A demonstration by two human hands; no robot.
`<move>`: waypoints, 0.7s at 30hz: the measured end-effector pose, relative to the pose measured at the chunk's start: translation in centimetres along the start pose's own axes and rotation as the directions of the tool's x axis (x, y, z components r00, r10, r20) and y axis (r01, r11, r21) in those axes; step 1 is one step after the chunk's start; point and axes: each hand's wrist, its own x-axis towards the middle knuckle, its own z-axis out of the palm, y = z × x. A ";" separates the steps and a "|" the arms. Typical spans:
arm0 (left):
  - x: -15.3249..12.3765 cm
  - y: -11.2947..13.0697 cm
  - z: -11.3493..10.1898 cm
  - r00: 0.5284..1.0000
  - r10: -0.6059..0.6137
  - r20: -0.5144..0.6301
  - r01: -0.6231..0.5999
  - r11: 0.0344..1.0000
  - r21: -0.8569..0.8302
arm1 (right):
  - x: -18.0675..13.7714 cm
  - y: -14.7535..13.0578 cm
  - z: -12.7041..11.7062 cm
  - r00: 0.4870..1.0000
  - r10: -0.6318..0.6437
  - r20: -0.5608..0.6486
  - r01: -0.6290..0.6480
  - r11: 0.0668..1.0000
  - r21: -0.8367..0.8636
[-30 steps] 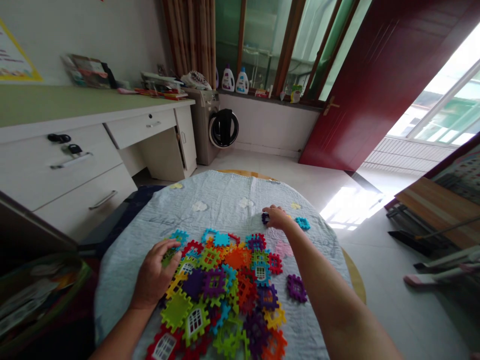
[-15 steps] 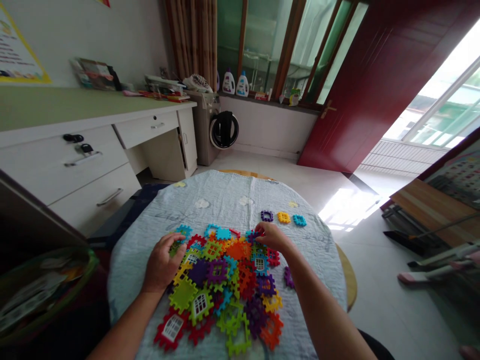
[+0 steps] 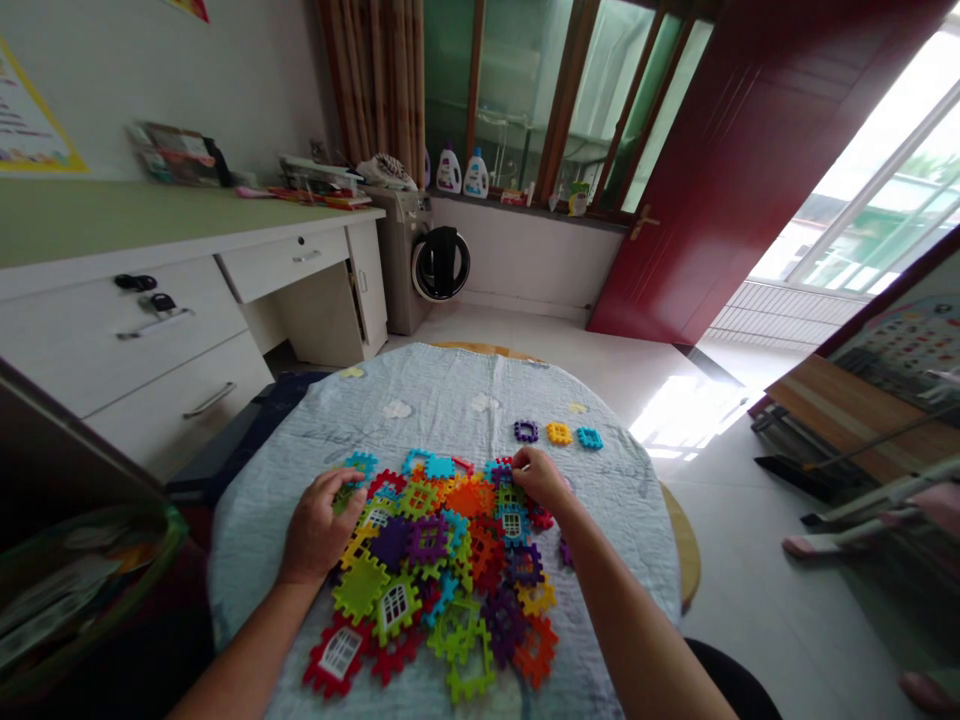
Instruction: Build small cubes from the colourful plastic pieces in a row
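A heap of colourful plastic interlocking blocks with notched edges lies on the cloth-covered round table (image 3: 285,480). My left hand (image 3: 319,528) rests at the heap's left edge, fingers apart and bent beside an olive-green block (image 3: 345,497). At the far right of the heap, my right hand (image 3: 541,480) is closed, its fingertips pinching at a purple block (image 3: 500,478) they partly cover. Near me are a red block with a white window (image 3: 339,650) and a green one with a white window (image 3: 394,608). An orange block (image 3: 469,497) lies mid-heap.
Beyond my right hand, a purple (image 3: 526,431), a yellow (image 3: 559,433) and a blue block (image 3: 589,438) stand apart in a row. A bin (image 3: 169,530) is at the left, below a white desk (image 3: 172,355). A washing machine (image 3: 401,260) and red door (image 3: 697,200) are behind.
The view has shifted slightly. My right hand has drawn a little nearer to me at the heap's far right edge, while my left hand stays almost where it was.
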 end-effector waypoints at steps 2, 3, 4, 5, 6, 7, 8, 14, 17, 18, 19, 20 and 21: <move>0.0 -0.1 0.0 1.000 -0.001 -0.001 0.001 1.000 0.004 | 0.4 0.2 -0.1 0.999 -0.002 -0.047 0.001 1.000 -0.019; 0.0 -0.1 0.1 1.000 -0.001 0.000 0.001 1.000 0.005 | 0.7 0.3 -0.2 0.997 -0.001 -0.073 -0.002 0.999 -0.035; 0.0 -0.2 0.1 1.000 0.000 0.001 0.000 1.000 0.005 | 1.1 0.5 -0.3 0.995 0.001 -0.100 -0.007 0.998 -0.055; 0.0 -0.3 0.1 1.000 0.002 0.003 -0.002 1.000 0.005 | 1.5 0.7 -0.4 0.992 0.005 -0.127 -0.015 0.997 -0.078; 0.0 -0.3 0.1 1.000 0.004 0.005 -0.004 1.000 0.005 | 1.9 1.0 -0.6 0.988 0.010 -0.154 -0.026 0.994 -0.104; -0.1 -0.4 0.1 1.000 0.007 0.008 -0.007 1.000 0.003 | 2.3 1.3 -0.9 0.983 0.018 -0.180 -0.042 0.990 -0.132; -0.1 -0.4 0.1 1.000 0.008 0.010 -0.008 1.000 0.002 | 2.7 1.7 -1.2 0.978 0.031 -0.205 -0.064 0.985 -0.161; -0.1 -0.5 0.1 1.000 0.003 0.007 -0.003 1.000 -0.007 | 5.3 5.1 -4.1 0.983 0.081 -0.164 -0.133 0.930 -0.342; -0.1 -0.5 0.1 1.000 0.004 0.014 -0.004 1.000 -0.009 | 6.8 6.3 -5.2 0.997 0.055 -0.045 -0.069 0.903 -0.423; -0.1 -0.5 0.1 1.000 0.003 0.013 -0.003 1.000 -0.007 | 7.3 6.5 -5.4 0.999 0.049 -0.005 -0.046 0.894 -0.446; -0.2 -0.5 0.1 1.000 0.000 0.012 0.000 1.000 -0.006 | 7.7 6.7 -5.6 0.998 0.047 0.032 -0.026 0.884 -0.466; -0.2 -0.5 0.1 1.000 -0.002 0.011 0.002 1.000 -0.006 | 8.1 6.8 -5.6 0.997 0.045 0.064 -0.009 0.876 -0.483; -0.2 -0.6 0.1 1.000 -0.005 0.011 0.005 1.000 -0.007 | 8.5 6.9 -5.7 0.995 0.045 0.090 0.006 0.868 -0.497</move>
